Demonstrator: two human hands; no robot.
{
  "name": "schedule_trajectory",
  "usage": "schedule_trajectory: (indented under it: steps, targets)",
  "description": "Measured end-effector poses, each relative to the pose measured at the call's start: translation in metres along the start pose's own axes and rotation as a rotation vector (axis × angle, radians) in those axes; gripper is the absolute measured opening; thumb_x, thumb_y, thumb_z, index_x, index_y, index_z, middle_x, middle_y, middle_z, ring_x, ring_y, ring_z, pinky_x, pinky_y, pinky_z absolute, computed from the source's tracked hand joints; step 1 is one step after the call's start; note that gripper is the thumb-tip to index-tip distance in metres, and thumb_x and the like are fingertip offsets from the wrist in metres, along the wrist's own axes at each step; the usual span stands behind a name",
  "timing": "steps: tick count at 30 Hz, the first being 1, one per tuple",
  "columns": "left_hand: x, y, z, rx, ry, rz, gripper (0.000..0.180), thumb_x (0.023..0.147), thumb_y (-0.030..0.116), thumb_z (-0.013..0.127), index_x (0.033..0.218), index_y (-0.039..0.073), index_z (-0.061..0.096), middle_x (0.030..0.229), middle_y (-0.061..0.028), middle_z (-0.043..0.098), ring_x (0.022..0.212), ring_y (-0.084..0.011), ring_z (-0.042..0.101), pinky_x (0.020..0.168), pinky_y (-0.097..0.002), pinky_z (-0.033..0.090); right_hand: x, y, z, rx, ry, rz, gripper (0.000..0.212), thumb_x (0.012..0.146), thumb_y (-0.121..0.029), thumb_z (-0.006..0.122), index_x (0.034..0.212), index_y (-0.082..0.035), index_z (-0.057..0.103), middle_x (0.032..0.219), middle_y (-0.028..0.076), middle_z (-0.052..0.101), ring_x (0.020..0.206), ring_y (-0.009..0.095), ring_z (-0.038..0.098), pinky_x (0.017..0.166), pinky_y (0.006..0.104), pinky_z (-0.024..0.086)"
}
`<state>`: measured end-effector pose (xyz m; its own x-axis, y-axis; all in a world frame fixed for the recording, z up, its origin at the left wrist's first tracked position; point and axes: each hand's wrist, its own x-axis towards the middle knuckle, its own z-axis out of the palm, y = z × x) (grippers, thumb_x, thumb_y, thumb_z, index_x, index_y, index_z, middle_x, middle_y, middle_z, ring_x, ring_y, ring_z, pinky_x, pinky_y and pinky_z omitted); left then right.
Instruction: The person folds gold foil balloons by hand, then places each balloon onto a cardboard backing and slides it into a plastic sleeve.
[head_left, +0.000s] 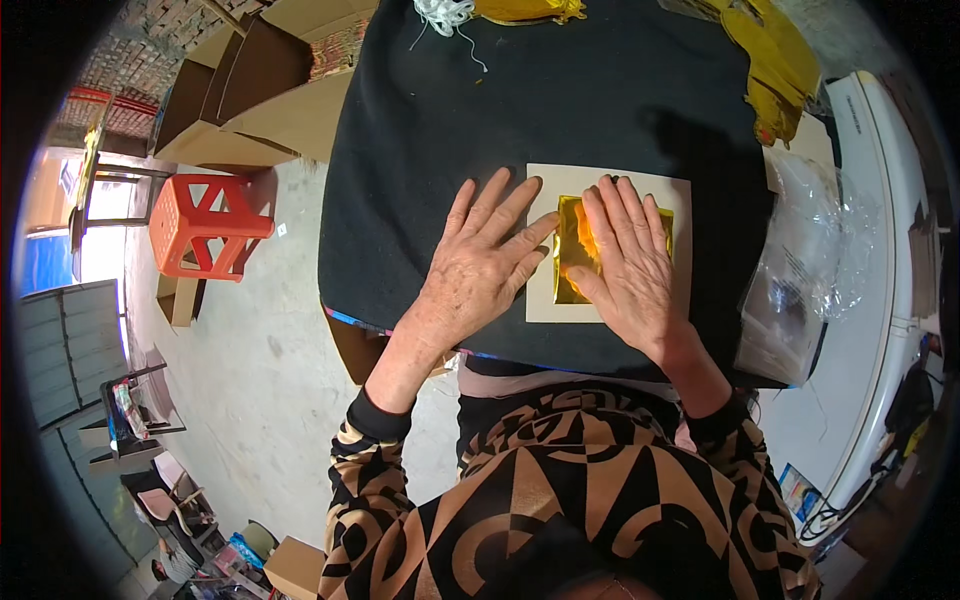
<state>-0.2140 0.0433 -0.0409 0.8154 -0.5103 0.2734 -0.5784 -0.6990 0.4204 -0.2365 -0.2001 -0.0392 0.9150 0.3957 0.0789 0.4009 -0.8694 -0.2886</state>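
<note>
A square of shiny gold foil (pixel 568 284) lies on a larger cream sheet of paper or card (pixel 540 308), on a table covered with black cloth (pixel 430 130). My right hand (pixel 632 268) rests flat over the foil, its fingers stretched out, and hides much of it. To its left, my left hand (pixel 472 268) lies palm down with fingers spread, partly on the cloth. Its index fingertip and thumb reach over the cream sheet's left edge, close to the foil. Neither hand grips anything.
White string (pixel 443 14) and gold sheets (pixel 525 10) lie at the far edge. Yellow-gold material (pixel 775 65) and clear plastic bags (pixel 785 280) sit at the right, beside a white appliance-like body (pixel 890 240). Leftward stand cardboard boxes (pixel 275 125) and a red plastic stool (pixel 195 225).
</note>
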Motion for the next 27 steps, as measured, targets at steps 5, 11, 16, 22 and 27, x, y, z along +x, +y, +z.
schedule_trajectory:
  steps: [5, 11, 16, 22, 27]
  targets:
    - [0.0, -0.003, 0.0, 0.011, -0.008, 0.015, 0.039, 0.106, 0.037, 0.067, 0.142, 0.023, 0.074, 0.166, -0.0093, 0.052, 0.161, -0.034, 0.036, 0.135, -0.0566, 0.022, 0.0, -0.001, 0.0, -0.03, -0.008, -0.002, 0.085, 0.106, -0.042, 0.062, 0.172, -0.003, 0.026, 0.179, 0.019, 0.022, 0.168, 0.035, 0.015, 0.137, 0.0523, 0.006]
    - [0.003, -0.004, -0.003, -0.007, -0.041, 0.038, 0.038, 0.107, 0.039, 0.066, 0.14, 0.021, 0.075, 0.169, -0.01, 0.047, 0.162, -0.0357, 0.033, 0.134, -0.0582, 0.021, 0.0, -0.002, -0.002, -0.042, -0.015, -0.014, 0.083, 0.105, -0.04, 0.061, 0.172, -0.004, 0.027, 0.179, 0.021, 0.022, 0.168, 0.036, 0.014, 0.137, 0.0528, 0.005]
    - [0.006, -0.007, -0.006, 0.019, -0.073, 0.099, 0.04, 0.109, 0.043, 0.06, 0.141, 0.023, 0.074, 0.171, -0.0098, 0.042, 0.163, -0.0366, 0.03, 0.134, -0.0591, 0.02, -0.001, -0.002, -0.002, -0.048, -0.015, -0.025, 0.081, 0.105, -0.04, 0.06, 0.172, -0.007, 0.03, 0.179, 0.021, 0.022, 0.168, 0.036, 0.015, 0.137, 0.0534, 0.005]
    - [0.012, -0.014, -0.005, 0.067, -0.069, 0.184, 0.044, 0.108, 0.05, 0.057, 0.141, 0.025, 0.072, 0.171, -0.009, 0.042, 0.163, -0.0353, 0.03, 0.134, -0.0588, 0.022, -0.001, -0.002, -0.001, -0.076, -0.01, -0.038, 0.078, 0.106, -0.043, 0.06, 0.172, -0.011, 0.034, 0.179, 0.022, 0.024, 0.168, 0.038, 0.016, 0.136, 0.0547, 0.005]
    - [0.013, -0.016, -0.006, 0.075, -0.073, 0.227, 0.05, 0.107, 0.056, 0.055, 0.147, 0.027, 0.068, 0.171, -0.0081, 0.042, 0.162, -0.0339, 0.031, 0.134, -0.0593, 0.023, -0.001, -0.002, 0.0, -0.091, 0.021, -0.058, 0.076, 0.107, -0.049, 0.058, 0.171, -0.012, 0.038, 0.177, 0.022, 0.026, 0.167, 0.04, 0.02, 0.135, 0.0572, 0.008]
